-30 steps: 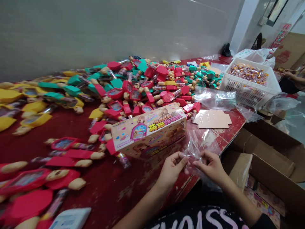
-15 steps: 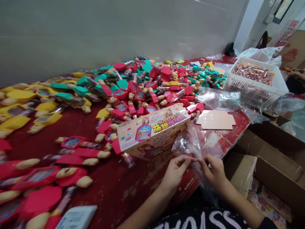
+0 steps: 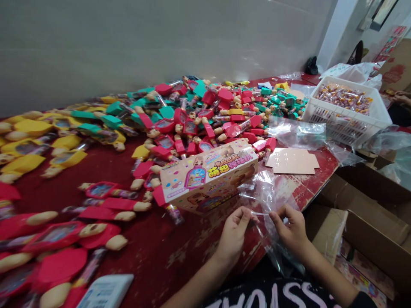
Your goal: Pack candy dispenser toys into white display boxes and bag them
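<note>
- We see our left hand (image 3: pixel 234 235) and right hand (image 3: pixel 291 229) apart, fingers of each pinched nearly closed on a clear plastic bag (image 3: pixel 278 250), a taut strip between them; this grip probably keeps the thin film tensed.
- The bag drapes over the near edge of the red desk (image 3: pixel 192 252), which seems to bear part of its slack.
- Just beside it, a printed box (image 3: pixel 208 177) lies lengthwise, probably steady on the desk.
- Beyond, a white basket (image 3: pixel 345 122) walls in small wrapped pieces, seemingly against scattering.

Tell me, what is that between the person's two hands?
Clear plastic, its edge stretched from the left hand to the right hand, as the head view shows.
</note>
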### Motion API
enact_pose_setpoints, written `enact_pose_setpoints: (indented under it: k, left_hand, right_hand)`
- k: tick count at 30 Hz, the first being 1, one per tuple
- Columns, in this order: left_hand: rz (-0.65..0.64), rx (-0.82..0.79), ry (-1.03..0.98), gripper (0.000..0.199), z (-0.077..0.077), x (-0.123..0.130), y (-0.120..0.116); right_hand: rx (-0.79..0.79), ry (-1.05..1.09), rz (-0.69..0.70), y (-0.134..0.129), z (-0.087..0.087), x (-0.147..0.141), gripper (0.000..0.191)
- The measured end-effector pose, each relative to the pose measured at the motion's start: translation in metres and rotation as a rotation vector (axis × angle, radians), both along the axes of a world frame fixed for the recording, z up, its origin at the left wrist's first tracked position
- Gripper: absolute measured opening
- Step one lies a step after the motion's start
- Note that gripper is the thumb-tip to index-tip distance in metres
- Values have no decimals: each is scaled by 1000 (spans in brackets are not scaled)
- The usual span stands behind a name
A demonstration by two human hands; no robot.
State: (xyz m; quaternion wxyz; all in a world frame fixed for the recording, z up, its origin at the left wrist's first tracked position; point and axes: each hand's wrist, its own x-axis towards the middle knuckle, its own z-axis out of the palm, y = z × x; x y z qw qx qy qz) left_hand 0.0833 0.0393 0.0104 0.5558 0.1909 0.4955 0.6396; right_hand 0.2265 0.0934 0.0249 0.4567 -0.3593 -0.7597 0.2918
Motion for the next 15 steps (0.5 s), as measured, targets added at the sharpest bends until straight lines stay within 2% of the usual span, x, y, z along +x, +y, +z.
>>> enact_pose_setpoints:
  k: [4,7,11,13,15]
  left_hand:
    - [-73,21,-127,51,-2,1,1]
    - [-201,132,-167,53,-6,1,2]
    - [-401,306,28,70,-7,-3,-1]
    - [-428,323,136,70,-5,-6,-3]
    - [-398,293,185,61,-5,-8,-4]
  right_hand:
    - [-112,34,12,-2,-6,-4,28]
    - [-212,70,61,-3,-11,-9,24]
    - [-383,179,92,-2,-13,-12,27]
    - [-471,229,116,-1,-13,-12,31]
    - [-509,249,135,0,-12,-11,33]
